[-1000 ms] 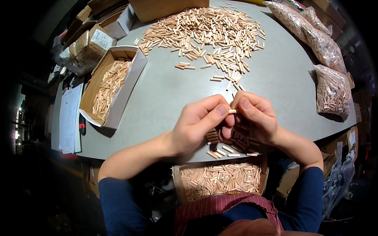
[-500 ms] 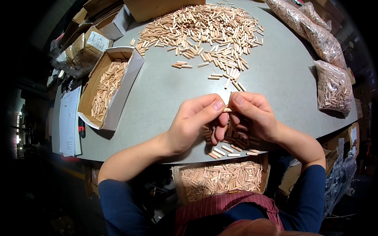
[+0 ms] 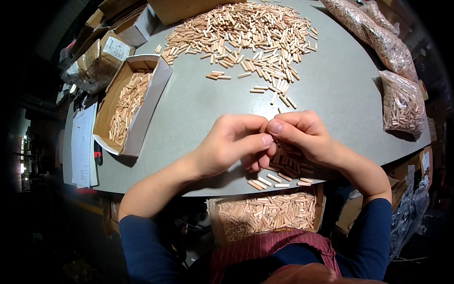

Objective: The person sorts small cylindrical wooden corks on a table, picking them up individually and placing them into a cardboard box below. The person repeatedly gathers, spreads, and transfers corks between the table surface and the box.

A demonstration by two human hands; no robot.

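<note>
My left hand (image 3: pixel 236 143) and my right hand (image 3: pixel 302 134) meet over the near part of the table, thumbs and forefingers pinched together. They close around a wooden dowel that showed between the fingertips half a second ago; the fingers now hide it. Beneath and just behind my hands lies a small group of loose wooden dowels (image 3: pixel 289 166), partly covered and in shadow. Several paler dowels (image 3: pixel 273 178) rest beside them near the front edge. Below that edge, close to my body, stands an open box (image 3: pixel 213 222) full of dowels.
A large dowel pile (image 3: pixel 241 33) spreads over the far side of the grey table (image 3: pixel 198 104). At left are a cardboard box (image 3: pixel 150 102) of dowels, paper sheets (image 3: pixel 84 146) and a red-and-black tool (image 3: pixel 98 154). Clear bags (image 3: pixel 403 104) of dowels line the right.
My right thumb has shifted slightly left and over the left fingertips, covering the dowel that was visible. The left thumb has slid a little lower. Elsewhere the dowels lie as before.
</note>
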